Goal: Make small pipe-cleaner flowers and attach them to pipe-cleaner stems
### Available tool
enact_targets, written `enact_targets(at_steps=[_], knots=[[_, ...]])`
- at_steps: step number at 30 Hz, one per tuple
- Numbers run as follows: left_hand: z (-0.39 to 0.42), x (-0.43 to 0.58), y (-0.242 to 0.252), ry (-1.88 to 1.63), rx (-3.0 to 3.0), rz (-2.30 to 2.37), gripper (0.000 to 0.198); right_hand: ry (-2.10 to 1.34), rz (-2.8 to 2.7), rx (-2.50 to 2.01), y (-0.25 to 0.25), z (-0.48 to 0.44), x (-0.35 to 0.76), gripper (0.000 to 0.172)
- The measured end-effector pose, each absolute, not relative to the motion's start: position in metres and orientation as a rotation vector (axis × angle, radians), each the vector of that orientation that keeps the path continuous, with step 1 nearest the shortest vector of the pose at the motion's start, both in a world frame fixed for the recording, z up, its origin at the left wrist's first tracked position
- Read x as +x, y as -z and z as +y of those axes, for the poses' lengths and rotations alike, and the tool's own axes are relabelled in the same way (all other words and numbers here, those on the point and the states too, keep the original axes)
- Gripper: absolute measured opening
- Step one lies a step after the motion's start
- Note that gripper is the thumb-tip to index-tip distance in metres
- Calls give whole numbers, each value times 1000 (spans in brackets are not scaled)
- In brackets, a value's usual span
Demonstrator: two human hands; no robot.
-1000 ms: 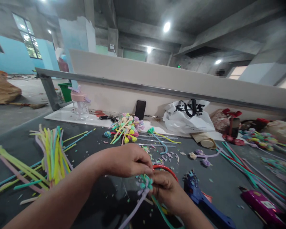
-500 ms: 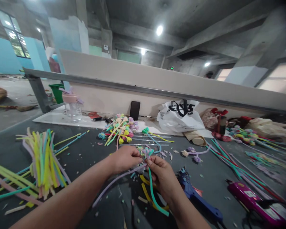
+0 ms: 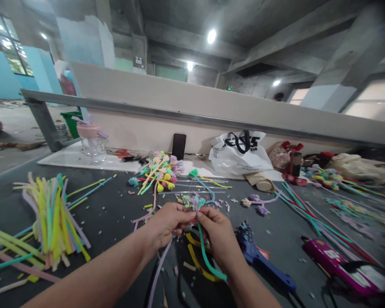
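Both hands meet in front of me at a small lilac and mint pipe-cleaner flower [image 3: 197,202]. My right hand [image 3: 215,226] pinches it just below the petals. A mint-green pipe cleaner [image 3: 205,253] hangs down from there as a curved stem. Fingertips of my left hand [image 3: 168,220] are closed at the same spot, touching the flower's base. A lilac pipe cleaner [image 3: 160,269] trails downward from beneath my left hand. Under the hands lies a yellow-handled tool [image 3: 195,259], partly hidden. The exact grip behind the fingers is covered.
Pipe cleaners [image 3: 53,218] lie bundled at left. Finished flowers [image 3: 162,169] are piled behind, near an upright phone [image 3: 179,146], a water bottle [image 3: 93,145] and a white bag [image 3: 240,152]. At right lie a blue glue gun [image 3: 266,267] and a magenta device [image 3: 333,261]. Scraps litter the table.
My left hand has shifted slightly right and down, its fingers now closer to the flower's base. The lilac pipe cleaner has swung from slanting left to hanging more steeply. The view has moved slightly.
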State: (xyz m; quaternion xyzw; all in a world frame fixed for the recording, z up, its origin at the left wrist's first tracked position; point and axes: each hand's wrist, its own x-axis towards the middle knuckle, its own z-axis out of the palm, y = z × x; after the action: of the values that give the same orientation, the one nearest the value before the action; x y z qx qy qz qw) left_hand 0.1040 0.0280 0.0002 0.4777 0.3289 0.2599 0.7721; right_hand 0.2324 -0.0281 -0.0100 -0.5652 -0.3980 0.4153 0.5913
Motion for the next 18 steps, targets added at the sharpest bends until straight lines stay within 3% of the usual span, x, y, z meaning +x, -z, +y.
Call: enact_targets(at_steps=[9, 18], knots=[[25, 103, -5, -628, 996, 661, 32, -1258, -850, -1079, 5, -29, 236, 22], [21, 106, -6, -737, 1294, 830, 20, -1276, -771, -1063, 7, -29, 237, 25]])
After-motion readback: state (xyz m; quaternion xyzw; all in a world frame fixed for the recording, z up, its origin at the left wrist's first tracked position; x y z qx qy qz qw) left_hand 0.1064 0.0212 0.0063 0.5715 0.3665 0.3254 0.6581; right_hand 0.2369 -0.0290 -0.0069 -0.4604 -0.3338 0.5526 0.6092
